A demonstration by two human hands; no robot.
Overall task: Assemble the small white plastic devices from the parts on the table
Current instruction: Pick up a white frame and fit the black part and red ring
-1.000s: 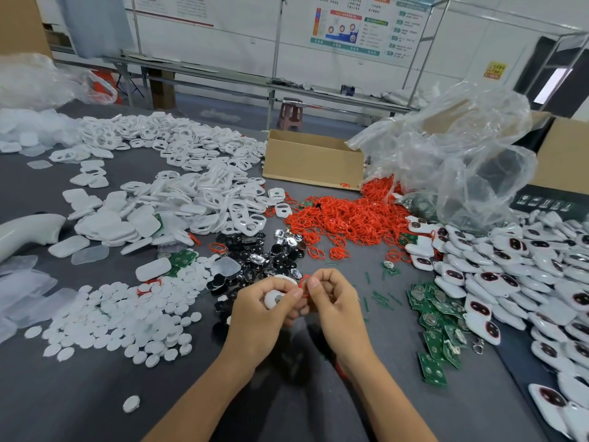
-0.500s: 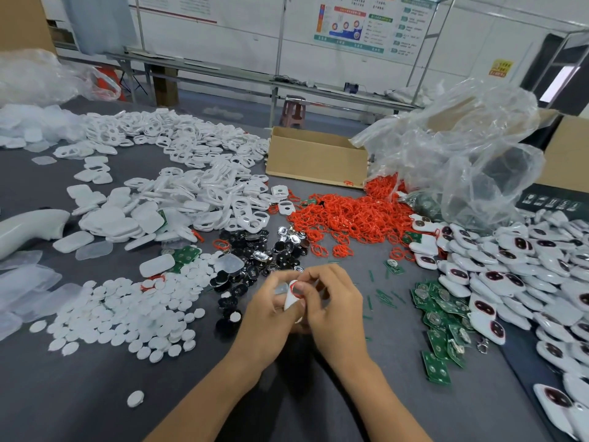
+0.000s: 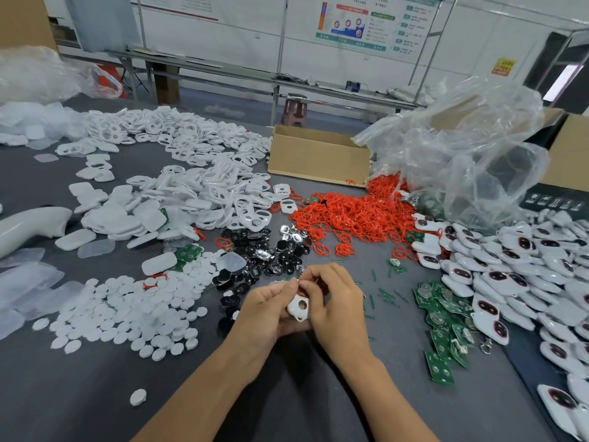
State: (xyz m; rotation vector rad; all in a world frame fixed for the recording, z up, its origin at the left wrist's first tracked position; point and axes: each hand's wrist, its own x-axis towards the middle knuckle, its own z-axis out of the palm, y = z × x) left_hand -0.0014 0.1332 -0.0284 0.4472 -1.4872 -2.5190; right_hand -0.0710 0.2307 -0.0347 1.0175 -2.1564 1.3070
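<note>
**Both hands on one white shell above the grey table**

At the far left lies a curved white handle (image 3: 30,225), with a spread of white discs (image 3: 127,314) below it and a heap of white shell frames (image 3: 204,196) behind. Black round parts (image 3: 264,250) sit just beyond the hands. The left hand (image 3: 263,312) and right hand (image 3: 339,306) meet at the centre. Both curl round and pinch a white shell (image 3: 299,308) with a round hole, held between them just above the table (image 3: 95,393). Red rubber rings (image 3: 350,215) are piled behind, then come green circuit boards (image 3: 443,317) and, at the right edge, assembled devices (image 3: 526,269).
</note>
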